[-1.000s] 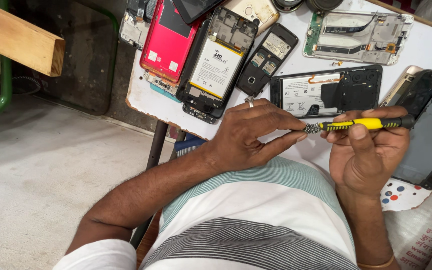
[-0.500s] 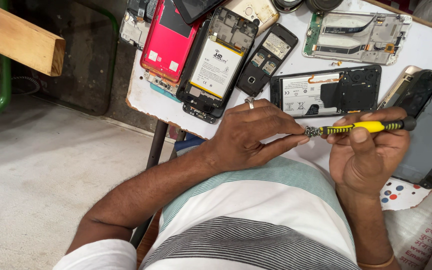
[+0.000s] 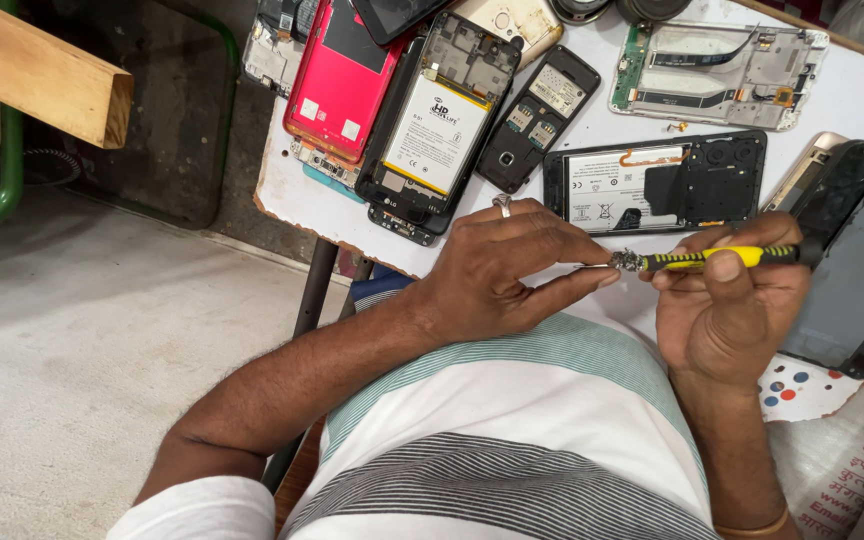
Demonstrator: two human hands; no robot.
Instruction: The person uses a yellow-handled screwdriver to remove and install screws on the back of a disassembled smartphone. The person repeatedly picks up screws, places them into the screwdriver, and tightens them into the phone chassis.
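Note:
My right hand [image 3: 727, 310] grips a small yellow-and-black screwdriver [image 3: 717, 258], held level above the table's near edge. My left hand [image 3: 502, 270], with a ring on one finger, pinches the metal tip end of the screwdriver between thumb and fingertips. Just beyond both hands lies an opened black phone [image 3: 657, 182] with its battery and black shield showing. What sits at the tip itself is too small to tell.
The white table [image 3: 852, 95] holds several dismantled phones: a red back cover [image 3: 337, 75], an open phone with a white battery [image 3: 437, 125], a small black handset [image 3: 537, 115], a bare frame [image 3: 717, 70], and dark phones [image 3: 852, 250] at right. A wooden beam [image 3: 37, 80] sticks out at left.
The screwdriver and both hands have shifted very slightly; the grip is the same.

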